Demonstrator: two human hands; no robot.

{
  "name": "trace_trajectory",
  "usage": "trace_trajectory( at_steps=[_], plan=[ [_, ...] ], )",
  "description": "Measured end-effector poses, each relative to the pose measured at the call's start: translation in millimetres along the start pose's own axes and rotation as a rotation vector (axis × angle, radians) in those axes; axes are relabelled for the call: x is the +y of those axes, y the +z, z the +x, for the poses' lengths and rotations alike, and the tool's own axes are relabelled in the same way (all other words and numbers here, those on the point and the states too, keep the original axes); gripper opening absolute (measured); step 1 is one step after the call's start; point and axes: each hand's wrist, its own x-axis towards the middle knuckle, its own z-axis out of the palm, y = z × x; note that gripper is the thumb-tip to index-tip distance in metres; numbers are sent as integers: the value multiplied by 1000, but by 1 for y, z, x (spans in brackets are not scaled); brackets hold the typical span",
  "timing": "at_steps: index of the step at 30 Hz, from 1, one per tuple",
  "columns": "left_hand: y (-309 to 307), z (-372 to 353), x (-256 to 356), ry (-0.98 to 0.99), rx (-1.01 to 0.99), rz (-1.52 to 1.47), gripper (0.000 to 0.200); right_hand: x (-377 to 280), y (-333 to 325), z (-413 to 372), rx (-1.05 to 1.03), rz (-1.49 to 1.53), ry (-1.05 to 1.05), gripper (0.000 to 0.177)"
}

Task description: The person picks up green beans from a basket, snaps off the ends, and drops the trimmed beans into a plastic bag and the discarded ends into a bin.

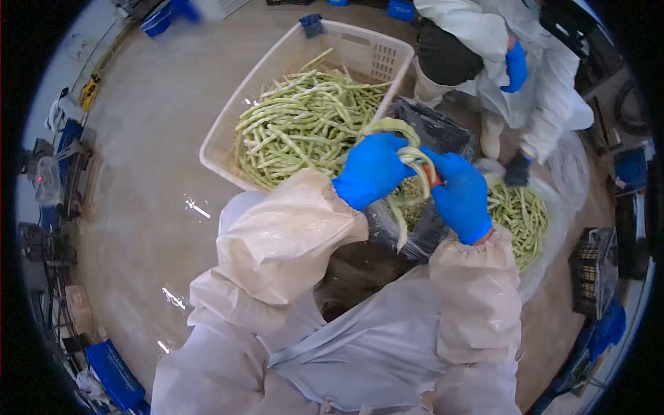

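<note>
My left hand, in a blue glove, is closed round several long green beans that loop over and hang below the fingers. Beside it, my right hand, also blue-gloved, closes on a small orange-red object, mostly hidden by the fingers; its kind does not show. The bean ends lie between the two hands. Under them stands a container lined with black plastic, with small green scraps inside. Left of my hands, a white plastic crate holds a big heap of long beans.
On the right, a clear plastic bag holds more beans. A person in white coveralls with a blue glove is close by at upper right. A black crate stands at the far right. Wet floor stretches along the left.
</note>
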Motion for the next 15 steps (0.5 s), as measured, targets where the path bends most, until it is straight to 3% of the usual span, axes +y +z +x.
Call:
trace_trajectory(
  at_steps=[6, 9, 10, 12, 15],
  plan=[
    [10, 0, -12, 247, 53, 165, 24, -11, -2, 2, -11, -17, -35, 29],
    [10, -2, -11, 301, 103, 56, 23, -7, 2, -3, 9, 34, 17, 25],
    [12, -3, -11, 332, 133, 19, 23, -4, 7, -4, 45, 170, 95, 23],
    [10, -1, -11, 196, 74, -82, 22, 4, 16, -5, 129, 429, 268, 19],
    [7, 7, -6, 31, 29, -335, 21, -2, -5, 7, 60, 1014, 552, 18]
  ],
)
